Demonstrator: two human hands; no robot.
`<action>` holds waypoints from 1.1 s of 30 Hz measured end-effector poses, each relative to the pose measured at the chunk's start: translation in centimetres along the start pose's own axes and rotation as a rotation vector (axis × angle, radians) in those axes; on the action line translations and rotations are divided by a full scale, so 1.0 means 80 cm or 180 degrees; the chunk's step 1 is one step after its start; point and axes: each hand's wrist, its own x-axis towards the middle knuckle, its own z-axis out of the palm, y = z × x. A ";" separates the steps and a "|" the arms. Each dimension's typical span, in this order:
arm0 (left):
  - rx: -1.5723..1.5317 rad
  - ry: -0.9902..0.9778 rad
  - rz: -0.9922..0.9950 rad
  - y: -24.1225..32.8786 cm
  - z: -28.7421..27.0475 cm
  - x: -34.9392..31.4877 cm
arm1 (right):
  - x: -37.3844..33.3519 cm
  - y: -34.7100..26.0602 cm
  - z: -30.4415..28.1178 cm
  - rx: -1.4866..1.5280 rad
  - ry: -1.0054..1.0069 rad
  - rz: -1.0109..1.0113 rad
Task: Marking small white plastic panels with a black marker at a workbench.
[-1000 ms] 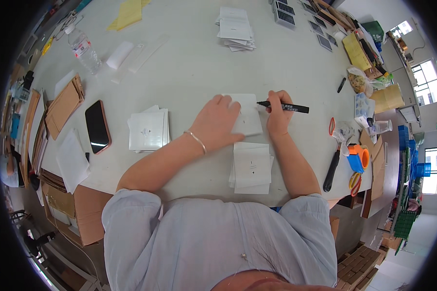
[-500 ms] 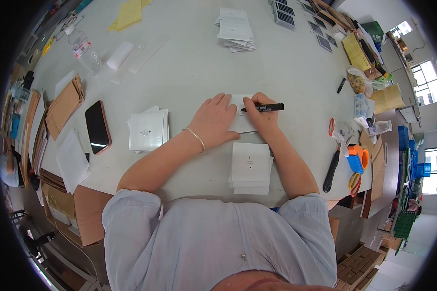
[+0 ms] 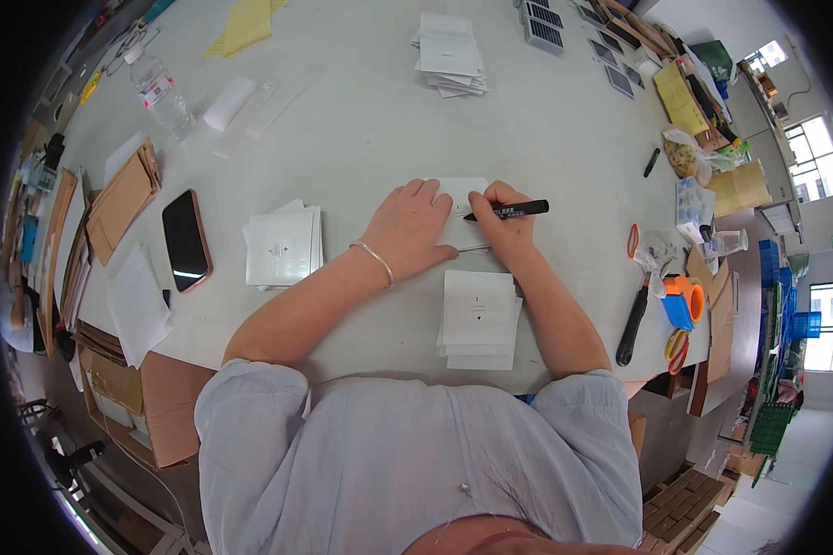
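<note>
My right hand [image 3: 507,222] grips a black marker pen [image 3: 524,210], its tip pointing left at a white card [image 3: 462,188] on the table. Fingers stretched out, my left hand [image 3: 412,222] lies flat over the left part of that card; the two hands cover much of it. A pile of white printed cards [image 3: 478,319] sits just in front of my body, below the hands. Left of my left forearm rests another small pile of white cards [image 3: 283,248]. A taller stack of white cards [image 3: 450,55] stands at the far side.
On the left are a phone [image 3: 186,242], a water bottle [image 3: 160,94] and brown cardboard pieces [image 3: 125,201]. To the right lie a black-handled tool [image 3: 632,327], an orange-and-blue tape dispenser [image 3: 683,301], scissors [image 3: 677,351] and another black marker [image 3: 651,163]. Small solar panels [image 3: 544,35] stand far right.
My right hand and the marker have shifted slightly right and down, showing more of the card between my hands. The left hand stays nearly in place.
</note>
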 end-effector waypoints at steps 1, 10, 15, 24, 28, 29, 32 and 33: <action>-0.0007 -0.0008 -0.0019 0.000 0.000 0.000 | -0.001 0.000 0.000 -0.0001 -0.0001 0.0001; -0.0049 -0.0010 -0.0038 0.001 0.000 0.001 | -0.003 0.006 0.001 -0.0160 -0.0102 -0.0087; -0.0038 -0.0002 -0.0044 0.001 0.001 0.000 | -0.004 -0.004 0.003 -0.0189 -0.0122 -0.0002; -0.0164 0.0106 0.0058 0.013 -0.012 -0.009 | 0.006 -0.002 -0.016 0.1159 0.0918 0.0608; -0.0527 -0.0195 0.0789 0.042 -0.015 -0.034 | 0.010 0.004 -0.015 0.1097 0.0805 0.0678; -0.0484 -0.0358 0.0972 0.045 -0.014 -0.038 | 0.010 0.004 -0.012 0.0800 0.0555 0.0650; -0.0302 -0.0638 0.0974 0.039 -0.019 -0.030 | 0.007 0.000 -0.001 0.0494 0.0238 0.0418; -0.0163 -0.0754 0.0797 0.033 -0.022 -0.022 | 0.007 0.001 0.001 0.0379 0.0094 0.0165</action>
